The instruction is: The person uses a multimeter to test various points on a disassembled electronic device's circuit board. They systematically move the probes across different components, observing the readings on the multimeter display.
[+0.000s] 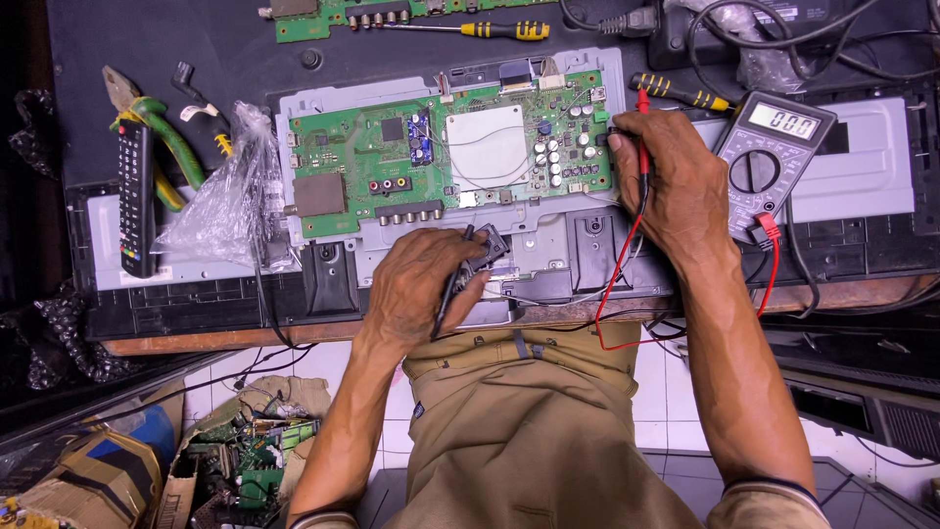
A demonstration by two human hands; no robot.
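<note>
A green circuit board [372, 162] lies on a grey metal chassis [578, 240] on the bench. My right hand [676, 181] pinches a red test probe [643, 127] with its tip at the board's right edge. Its red lead [619, 274] loops down over the bench edge. My left hand [426, 284] rests on the chassis below the board and grips a black test probe [453, 279] beside a small dark connector [490, 245]. A grey digital multimeter [769, 162] sits just right of my right hand, with the leads plugged into it.
A black remote control [135, 196], green-handled pliers [166, 137] and a crumpled clear plastic bag [225, 196] lie at the left. Yellow-and-black screwdrivers lie at the top [509, 29] and near the meter [681, 93]. A box of scrap boards [245, 451] sits on the floor.
</note>
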